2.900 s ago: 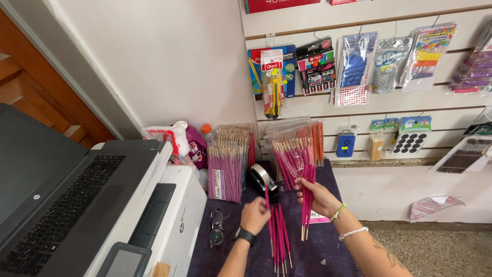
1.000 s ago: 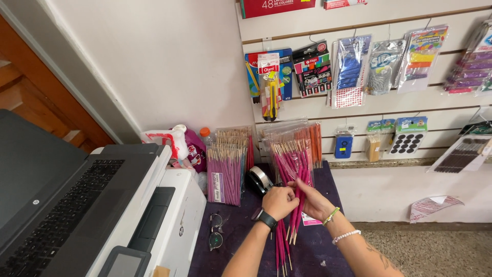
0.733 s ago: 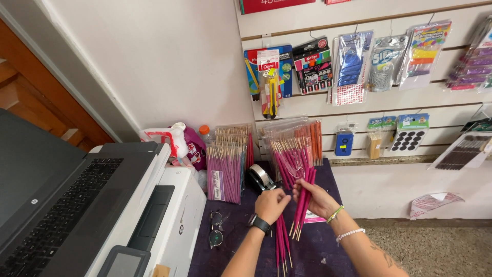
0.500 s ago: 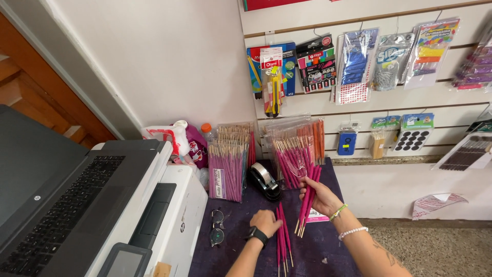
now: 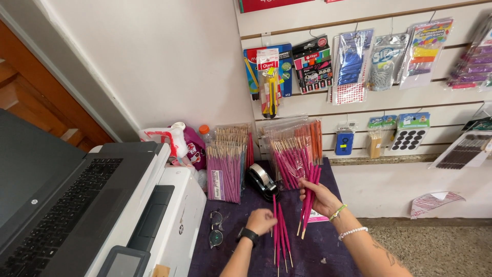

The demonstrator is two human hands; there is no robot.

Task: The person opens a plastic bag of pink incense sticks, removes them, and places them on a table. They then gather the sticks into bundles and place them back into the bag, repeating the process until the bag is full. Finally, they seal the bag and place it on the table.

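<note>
while the right hand is closed round a small bunch of pink brushes, held upright and a little tilted above the bench, the left hand is down at the loose pink brushes lying on the purple cloth. its fingers are curled at the upper end of one brush that stands up out of the pile; it looks pinched, though motion blur makes the grip hard to tell for sure.

judging from how things lie, the gathering is partway: a handful is already collected in the right hand, one more seems to be coming off the bench, and several brushes remain lying in a rough row just left of the held bunch. i cannot count either lot.

behind the hands, clear bags of pink brushes and a second pack lean against the slat wall, so filled packs appear to stand ready. a tape dispenser sits between them and the loose pile, a pair of glasses lies to the left beside a white printer, and a laptop rests on top of it.
</note>
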